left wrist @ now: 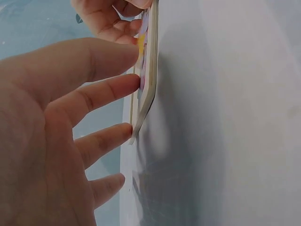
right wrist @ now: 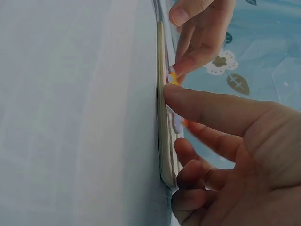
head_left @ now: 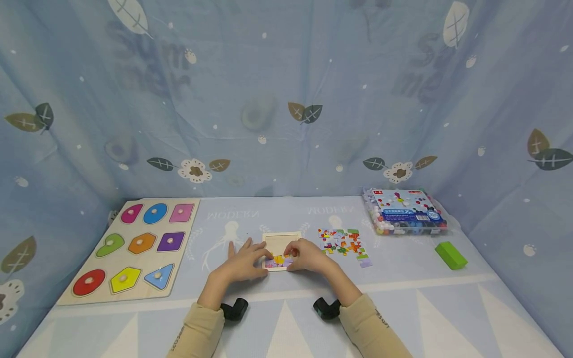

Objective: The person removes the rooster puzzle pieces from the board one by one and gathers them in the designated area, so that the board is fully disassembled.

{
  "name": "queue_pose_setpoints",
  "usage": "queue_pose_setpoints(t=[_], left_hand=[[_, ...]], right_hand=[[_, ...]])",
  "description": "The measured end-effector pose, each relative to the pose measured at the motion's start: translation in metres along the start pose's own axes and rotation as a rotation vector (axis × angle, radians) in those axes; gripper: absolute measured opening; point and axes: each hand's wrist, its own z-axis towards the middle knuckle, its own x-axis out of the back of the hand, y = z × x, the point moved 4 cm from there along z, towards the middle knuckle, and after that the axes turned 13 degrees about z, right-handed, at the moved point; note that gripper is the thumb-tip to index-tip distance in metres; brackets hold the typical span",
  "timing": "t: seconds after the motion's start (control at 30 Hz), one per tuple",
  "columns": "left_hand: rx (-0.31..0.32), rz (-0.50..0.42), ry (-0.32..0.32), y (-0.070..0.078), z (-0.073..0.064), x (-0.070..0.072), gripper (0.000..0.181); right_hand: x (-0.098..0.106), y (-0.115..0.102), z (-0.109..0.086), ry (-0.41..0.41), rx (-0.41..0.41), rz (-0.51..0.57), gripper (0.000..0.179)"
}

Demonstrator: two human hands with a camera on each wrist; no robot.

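A small wooden puzzle tray (head_left: 281, 239) lies on the table between both hands, with colourful pieces (head_left: 278, 260) along its near part. My left hand (head_left: 242, 262) is at the tray's left side, fingers spread and fairly straight. In the left wrist view its index fingertip (left wrist: 135, 83) touches a piece by the rim. My right hand (head_left: 308, 255) has its fingers bent at the tray's right side. Its thumb (right wrist: 207, 106) lies on the near rim, and its index finger bends onto a slightly raised puzzle piece (right wrist: 177, 123). The fingers partly hide that piece.
Several loose puzzle pieces (head_left: 343, 242) lie right of the tray. A wooden shape board (head_left: 134, 251) with knobbed shapes is at the left. A clear box of beads (head_left: 407, 211) stands at the back right, with a green block (head_left: 450, 255) before it. Blue curtain (head_left: 268, 99) surrounds the table.
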Motion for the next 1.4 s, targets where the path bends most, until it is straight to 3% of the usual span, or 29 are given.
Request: queue_pose_setpoints(t=[0.5,0.77,1.13,1.4], left_hand=[[0.002,-0.028,-0.005,0.0,-0.002,0.0,0.029],[0.007,-0.037,-0.014,0.0,0.0,-0.001,0.028],[0.01,-0.037,-0.007,-0.002,0.0,-0.002,0.029],[0.013,-0.03,-0.002,-0.003,0.001,-0.003,0.029]], right_hand=[[0.007,-0.004,-0.004,0.045,0.059,0.16,0.016],[0.032,0.004,-0.014,0.064,0.041,0.279,0.015],[0.073,0.027,-0.041,0.177,-0.081,0.347,0.018],[0.1,0.038,-0.054,0.219,-0.101,0.361,0.023]])
